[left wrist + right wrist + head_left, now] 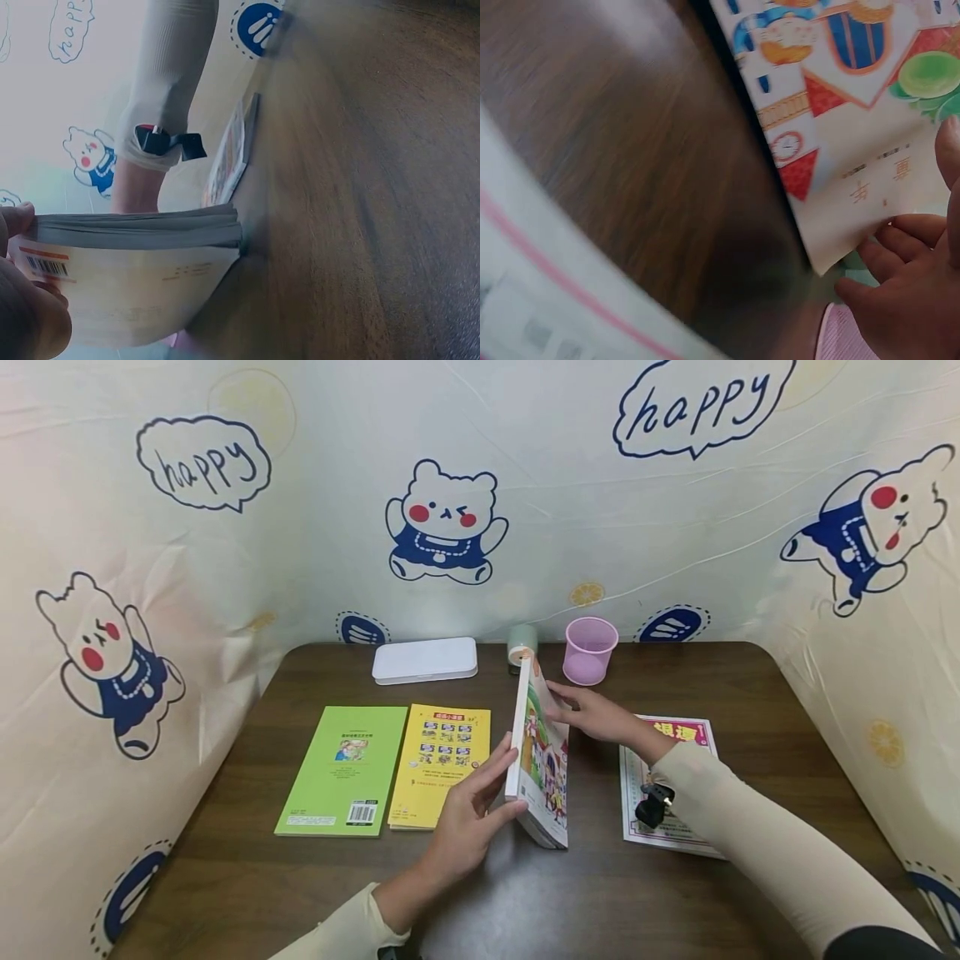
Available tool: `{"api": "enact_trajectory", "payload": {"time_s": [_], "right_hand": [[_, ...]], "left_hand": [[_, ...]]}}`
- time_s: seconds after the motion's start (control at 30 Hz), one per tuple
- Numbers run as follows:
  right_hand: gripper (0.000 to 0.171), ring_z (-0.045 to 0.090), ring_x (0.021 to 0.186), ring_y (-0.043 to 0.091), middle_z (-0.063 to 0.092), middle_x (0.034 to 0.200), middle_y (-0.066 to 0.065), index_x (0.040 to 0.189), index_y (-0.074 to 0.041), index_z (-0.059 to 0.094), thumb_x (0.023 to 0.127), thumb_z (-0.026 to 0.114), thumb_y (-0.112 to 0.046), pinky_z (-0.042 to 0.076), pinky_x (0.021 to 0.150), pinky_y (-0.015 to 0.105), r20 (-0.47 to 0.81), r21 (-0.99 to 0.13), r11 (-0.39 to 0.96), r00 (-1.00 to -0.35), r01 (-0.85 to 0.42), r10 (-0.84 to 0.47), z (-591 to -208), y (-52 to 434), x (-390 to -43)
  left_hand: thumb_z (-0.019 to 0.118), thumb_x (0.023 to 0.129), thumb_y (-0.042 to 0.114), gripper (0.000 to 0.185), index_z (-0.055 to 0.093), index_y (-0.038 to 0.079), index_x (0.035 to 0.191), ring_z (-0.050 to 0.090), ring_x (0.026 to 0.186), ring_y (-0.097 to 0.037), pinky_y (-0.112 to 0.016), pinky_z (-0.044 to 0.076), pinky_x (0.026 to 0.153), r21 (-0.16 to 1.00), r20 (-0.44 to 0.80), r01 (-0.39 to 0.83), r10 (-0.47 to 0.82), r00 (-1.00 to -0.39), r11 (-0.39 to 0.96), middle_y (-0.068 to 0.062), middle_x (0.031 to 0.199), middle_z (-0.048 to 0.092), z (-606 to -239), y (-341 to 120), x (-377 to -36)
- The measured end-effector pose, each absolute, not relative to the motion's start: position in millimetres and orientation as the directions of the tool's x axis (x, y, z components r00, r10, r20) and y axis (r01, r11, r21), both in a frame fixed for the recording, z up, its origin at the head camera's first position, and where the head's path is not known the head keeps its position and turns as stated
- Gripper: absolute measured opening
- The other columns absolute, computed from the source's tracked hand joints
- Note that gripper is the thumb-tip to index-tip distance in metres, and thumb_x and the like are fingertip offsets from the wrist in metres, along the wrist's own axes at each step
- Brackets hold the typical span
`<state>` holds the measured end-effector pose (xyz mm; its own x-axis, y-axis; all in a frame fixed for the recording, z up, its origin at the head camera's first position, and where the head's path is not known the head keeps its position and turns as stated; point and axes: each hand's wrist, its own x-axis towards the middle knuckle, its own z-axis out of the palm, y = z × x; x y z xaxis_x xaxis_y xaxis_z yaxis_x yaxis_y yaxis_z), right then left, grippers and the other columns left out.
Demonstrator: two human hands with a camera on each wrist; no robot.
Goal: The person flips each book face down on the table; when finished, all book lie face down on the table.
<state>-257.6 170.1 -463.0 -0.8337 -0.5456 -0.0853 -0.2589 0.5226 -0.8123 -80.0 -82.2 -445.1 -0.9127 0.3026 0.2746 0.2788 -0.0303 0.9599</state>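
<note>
A thick illustrated book [546,760] stands on edge at the middle of the table, its white spine up and tilted toward the left. My left hand [468,818] grips its near end, thumb and fingers on either side of the spine. In the left wrist view the pages and barcoded back cover of the book [135,285] show beside the left hand [34,300]. My right hand [600,718] holds the far end of the book, its thumb lying over the colourful cover [855,112]. The curled fingers of the right hand [907,292] are at the cover's corner.
To the left lie a green book [341,777] and a yellow book [442,777]. Another book [637,802] lies under the right forearm. A white case [425,662], a pale green cylinder [522,639] and a pink cup [589,652] stand along the back edge.
</note>
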Motion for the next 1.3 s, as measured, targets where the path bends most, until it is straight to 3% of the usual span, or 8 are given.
{"api": "enact_trajectory", "payload": {"time_s": [0.2,0.4,0.6,0.9,1.3], "right_hand": [[0.071,0.034,0.151,0.040,0.034,0.166,0.017,0.164,-0.012,0.029,0.106,0.056,-0.044,0.031,0.118,0.063,-0.041,-0.848,0.464,-0.840,-0.257,-0.541,-449,161,-254],[0.069,0.037,0.150,0.038,0.037,0.164,0.016,0.163,-0.008,0.030,0.107,0.055,-0.041,0.034,0.119,0.059,0.009,-0.866,0.420,-0.848,-0.271,-0.529,-431,153,-252],[0.069,0.038,0.150,0.037,0.036,0.164,0.018,0.163,-0.005,0.028,0.107,0.059,-0.031,0.041,0.114,0.055,0.055,-0.899,0.340,-0.842,-0.275,-0.536,-418,145,-254],[0.070,0.038,0.149,0.042,0.037,0.161,0.027,0.161,0.003,0.025,0.102,0.062,-0.005,0.038,0.118,0.051,0.101,-0.961,0.169,-0.848,-0.218,-0.521,-409,132,-259],[0.072,0.038,0.147,0.045,0.034,0.161,0.026,0.160,-0.001,0.029,0.098,0.066,-0.003,0.040,0.115,0.054,0.093,-0.975,0.125,-0.848,-0.183,-0.522,-410,136,-256]], "left_hand": [[0.074,0.094,0.006,0.062,0.050,0.007,0.152,0.030,0.153,-0.021,-0.034,0.032,0.117,0.951,0.294,0.309,0.316,-0.902,-0.003,0.003,0.168,0.029,-443,-82,-78],[0.074,0.095,0.008,0.061,0.050,0.007,0.152,0.030,0.153,-0.023,-0.035,0.033,0.117,0.947,0.301,0.322,0.325,-0.896,0.013,0.002,0.168,0.029,-441,-82,-77],[0.073,0.096,0.006,0.059,0.052,0.005,0.150,0.031,0.153,-0.027,-0.034,0.034,0.116,0.932,0.335,0.362,0.323,-0.885,0.025,-0.002,0.167,0.030,-440,-83,-76],[0.074,0.093,0.000,0.057,0.055,0.000,0.147,0.037,0.150,-0.026,-0.031,0.036,0.116,0.892,0.411,0.449,0.320,-0.854,0.052,-0.008,0.165,0.035,-436,-84,-73],[0.080,0.089,0.003,0.063,0.057,0.007,0.147,0.043,0.146,-0.027,-0.032,0.037,0.117,0.821,0.463,0.541,0.341,-0.818,0.185,-0.010,0.162,0.042,-440,-84,-72]]}}
